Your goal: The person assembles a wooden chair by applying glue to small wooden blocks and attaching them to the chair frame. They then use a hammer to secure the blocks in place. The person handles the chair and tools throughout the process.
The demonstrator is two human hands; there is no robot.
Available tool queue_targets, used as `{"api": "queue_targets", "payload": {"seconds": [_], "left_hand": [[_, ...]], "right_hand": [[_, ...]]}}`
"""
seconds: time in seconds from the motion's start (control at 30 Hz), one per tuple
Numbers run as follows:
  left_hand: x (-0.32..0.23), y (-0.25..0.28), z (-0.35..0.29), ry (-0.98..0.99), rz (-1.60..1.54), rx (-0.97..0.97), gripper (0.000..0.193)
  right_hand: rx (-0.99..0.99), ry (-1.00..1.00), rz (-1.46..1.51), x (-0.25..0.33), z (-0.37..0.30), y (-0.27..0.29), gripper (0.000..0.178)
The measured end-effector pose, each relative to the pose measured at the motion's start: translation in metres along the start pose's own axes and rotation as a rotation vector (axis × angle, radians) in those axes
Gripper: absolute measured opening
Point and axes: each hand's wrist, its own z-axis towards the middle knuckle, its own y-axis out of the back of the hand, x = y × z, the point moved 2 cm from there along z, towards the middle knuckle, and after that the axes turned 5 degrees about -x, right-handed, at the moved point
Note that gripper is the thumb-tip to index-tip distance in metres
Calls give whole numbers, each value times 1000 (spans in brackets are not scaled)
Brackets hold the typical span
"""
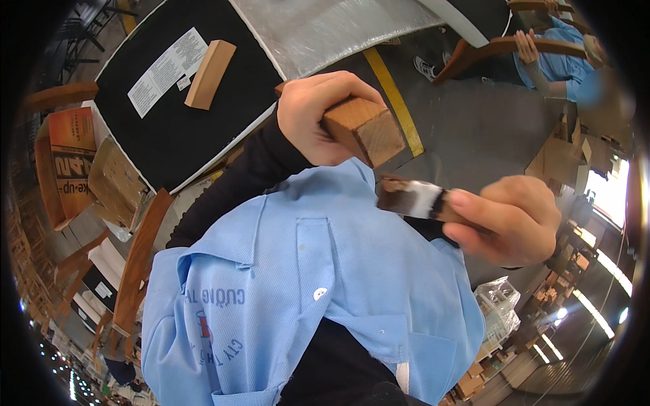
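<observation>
My left hand (313, 111) is closed around a brown piece of wood (369, 132), its square end pointing right and toward me. In my right hand (508, 220) is a flat paintbrush (413, 197) with a dark brown tip and a whitish band, gripped by its handle between thumb and fingers. The brush tip hangs a little below and to the right of the wood's end, apart from it. At the upper left, a loose wooden block (210, 74) lies on a black panel (183, 142) with pale edges, partly over a white printed label (162, 74).
Cardboard boxes (71, 159) and wooden chair parts (139, 264) stand at the left. A plastic-wrapped surface (332, 34) is at the top. A yellow line (393, 101) crosses the grey floor. At the upper right, another person in blue (558, 47) holds a curved wooden piece (497, 47).
</observation>
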Motion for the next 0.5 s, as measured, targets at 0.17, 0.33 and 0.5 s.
{"api": "queue_targets", "payload": {"seconds": [0.17, 0.33, 0.5], "left_hand": [[-1, -4, 2, -5, -10, 15, 28], [0, -6, 2, 34, -19, 16, 26], [-4, -1, -3, 64, 18, 46, 37]], "right_hand": [[-749, 21, 18, -9, -48, -44, 37], [-1011, 124, -106, -27, -57, -141, 43], [-1038, 68, 3, -27, -56, -162, 48]]}}
